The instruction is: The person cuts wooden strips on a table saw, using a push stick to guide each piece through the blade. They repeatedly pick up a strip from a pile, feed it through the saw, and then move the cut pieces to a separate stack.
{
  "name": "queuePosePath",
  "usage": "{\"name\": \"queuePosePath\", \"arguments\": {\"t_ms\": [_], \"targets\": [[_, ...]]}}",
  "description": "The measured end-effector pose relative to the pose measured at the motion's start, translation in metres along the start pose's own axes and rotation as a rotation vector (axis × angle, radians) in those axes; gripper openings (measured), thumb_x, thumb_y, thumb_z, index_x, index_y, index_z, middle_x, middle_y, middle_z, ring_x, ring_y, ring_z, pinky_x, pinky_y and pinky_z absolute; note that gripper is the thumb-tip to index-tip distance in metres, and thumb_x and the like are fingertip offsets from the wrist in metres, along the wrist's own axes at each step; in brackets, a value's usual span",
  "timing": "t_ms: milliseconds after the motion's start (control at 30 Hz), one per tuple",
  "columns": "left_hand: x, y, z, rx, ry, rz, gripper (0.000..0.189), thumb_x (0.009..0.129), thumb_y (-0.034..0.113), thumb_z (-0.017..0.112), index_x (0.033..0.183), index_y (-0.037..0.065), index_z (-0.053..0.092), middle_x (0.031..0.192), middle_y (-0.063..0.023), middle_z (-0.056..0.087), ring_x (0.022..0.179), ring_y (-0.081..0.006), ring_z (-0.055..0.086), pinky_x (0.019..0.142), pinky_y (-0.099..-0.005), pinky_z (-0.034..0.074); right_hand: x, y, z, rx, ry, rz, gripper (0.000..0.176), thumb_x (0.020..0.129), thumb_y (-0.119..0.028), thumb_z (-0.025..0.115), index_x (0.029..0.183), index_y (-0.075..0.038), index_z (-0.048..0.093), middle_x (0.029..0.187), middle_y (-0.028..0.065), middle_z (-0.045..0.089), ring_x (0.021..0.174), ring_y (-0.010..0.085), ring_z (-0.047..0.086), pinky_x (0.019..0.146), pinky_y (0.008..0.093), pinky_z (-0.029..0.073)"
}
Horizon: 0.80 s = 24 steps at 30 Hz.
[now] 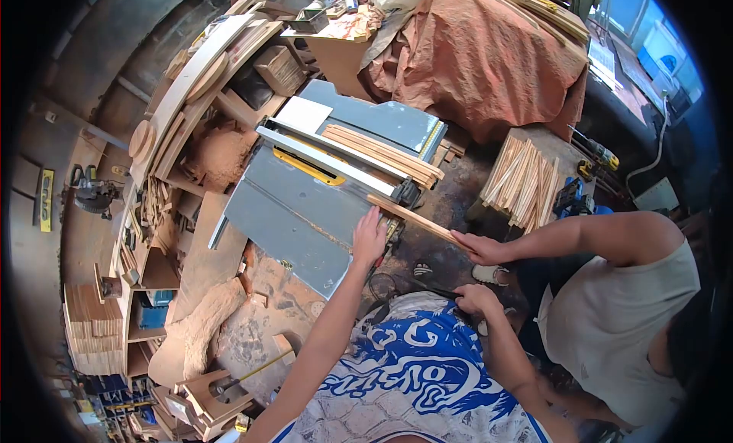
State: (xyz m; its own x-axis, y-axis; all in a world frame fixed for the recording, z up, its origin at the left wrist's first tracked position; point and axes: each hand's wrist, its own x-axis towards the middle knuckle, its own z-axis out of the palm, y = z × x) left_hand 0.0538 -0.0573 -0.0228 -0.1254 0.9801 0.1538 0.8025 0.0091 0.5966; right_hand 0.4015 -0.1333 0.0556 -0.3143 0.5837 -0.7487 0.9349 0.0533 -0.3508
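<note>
Printed shirt (427, 359), wood strip (420, 223) beyond left grip (369, 238)

Bluish glare from window (628, 6) at upper right; left side dimmer; fisheye curving toward edges, corners black.

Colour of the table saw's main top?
The tabletop is grey; it shows best in the head view, the only one.

From where I stand, blue daylight fills the window (624, 6) at two o'clock, cluttered wooden shelving (162, 270) stretches from eleven to eight, and dark stains mottle the floor (263, 321) toward seven.
</note>
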Motion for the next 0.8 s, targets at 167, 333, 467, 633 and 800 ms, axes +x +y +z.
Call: {"name": "queuePosePath", "arguments": {"t_ms": [167, 333, 467, 633, 800], "targets": [[-0.015, -0.007, 0.001, -0.154, -0.068, 0.039, 0.05, 0.1, 0.02, 0.059, 0.146, 0.0, 0.057, 0.154, -0.0228, 0.055, 0.142, -0.041, 0.05, 0.121, -0.0487, 0.037, -0.02, 0.023, 0.047, 0.138, 0.113, 0.105, 0.053, 0.09, -0.028, 0.06, 0.141, -0.014, 0.068, 0.129, 0.0214, 0.072, 0.12, 0.0388, 0.068, 0.108, 0.0465, 0.052], [-0.038, -0.021, 0.003, -0.21, 0.034, 0.063, 0.049, 0.096, 0.017, 0.064, 0.143, 0.001, 0.061, 0.147, -0.0222, 0.061, 0.141, -0.0401, 0.052, 0.12, -0.0468, 0.039, -0.037, 0.028, 0.103, 0.233, 0.231, 0.159, 0.049, 0.091, -0.028, 0.058, 0.136, -0.013, 0.07, 0.129, 0.0223, 0.071, 0.122, 0.0408, 0.067, 0.108, 0.0485, 0.051], [-0.055, 0.008, -0.032, -0.358, 0.091, -0.007, 0.041, 0.096, 0.018, 0.066, 0.134, 0.002, 0.067, 0.134, -0.0215, 0.069, 0.132, -0.039, 0.06, 0.113, -0.0482, 0.045, -0.048, 0.023, 0.126, 0.213, 0.185, 0.191, 0.054, 0.097, -0.03, 0.056, 0.15, -0.022, 0.059, 0.14, 0.0198, 0.066, 0.129, 0.0398, 0.063, 0.113, 0.0486, 0.048], [-0.093, 0.005, -0.031, -0.247, 0.006, 0.001, 0.029, 0.094, 0.018, 0.069, 0.118, 0.004, 0.075, 0.123, -0.0179, 0.073, 0.121, -0.0361, 0.065, 0.108, -0.045, 0.048, -0.053, 0.031, 0.148, 0.244, 0.207, 0.222, 0.055, 0.096, -0.028, 0.056, 0.15, -0.02, 0.059, 0.139, 0.0214, 0.066, 0.129, 0.0403, 0.063, 0.112, 0.0493, 0.048], [-0.102, 0.001, -0.031, -0.268, 0.038, 0.077, 0.028, 0.091, 0.017, 0.072, 0.114, 0.003, 0.076, 0.118, -0.016, 0.075, 0.117, -0.0356, 0.066, 0.104, -0.0443, 0.05, -0.052, 0.03, 0.15, 0.287, 0.214, 0.195, 0.055, 0.093, -0.029, 0.057, 0.146, -0.016, 0.062, 0.137, 0.0226, 0.067, 0.128, 0.0419, 0.063, 0.112, 0.0483, 0.048]]}}
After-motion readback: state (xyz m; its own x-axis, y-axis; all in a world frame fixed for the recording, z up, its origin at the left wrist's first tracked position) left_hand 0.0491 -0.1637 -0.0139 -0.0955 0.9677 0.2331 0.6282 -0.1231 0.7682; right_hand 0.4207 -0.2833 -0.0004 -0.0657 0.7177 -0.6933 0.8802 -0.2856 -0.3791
